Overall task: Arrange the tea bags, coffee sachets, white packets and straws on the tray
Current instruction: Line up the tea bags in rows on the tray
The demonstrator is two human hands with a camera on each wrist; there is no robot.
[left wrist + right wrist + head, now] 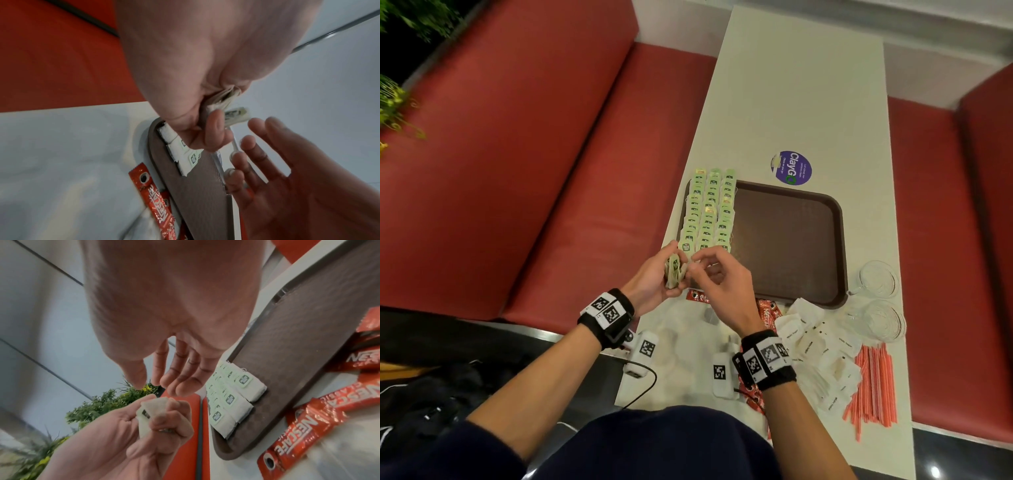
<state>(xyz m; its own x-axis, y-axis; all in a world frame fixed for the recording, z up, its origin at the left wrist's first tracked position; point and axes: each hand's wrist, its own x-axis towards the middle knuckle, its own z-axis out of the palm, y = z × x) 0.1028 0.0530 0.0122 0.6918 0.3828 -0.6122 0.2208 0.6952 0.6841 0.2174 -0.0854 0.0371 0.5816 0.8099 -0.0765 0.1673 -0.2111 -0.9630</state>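
Note:
A brown tray [791, 240] lies on the white table, and three rows of green-tagged tea bags [710, 209] fill its left part. My left hand [666, 263] grips a small stack of tea bags [674, 274] just above the tray's near left corner. My right hand [698, 269] hovers beside the stack, fingers relaxed and holding nothing. In the right wrist view its fingertips [179, 389] sit just above the held stack [152, 408]. Red coffee sachets [768, 317], white packets [815, 346] and orange straws [873, 387] lie on the table near me.
Two glass cups [878, 279] stand right of the tray's near corner. A purple sticker [791, 168] sits beyond the tray. Two white marker-tagged devices [647, 347] with a cable lie at the near table edge. Red bench seats flank the table.

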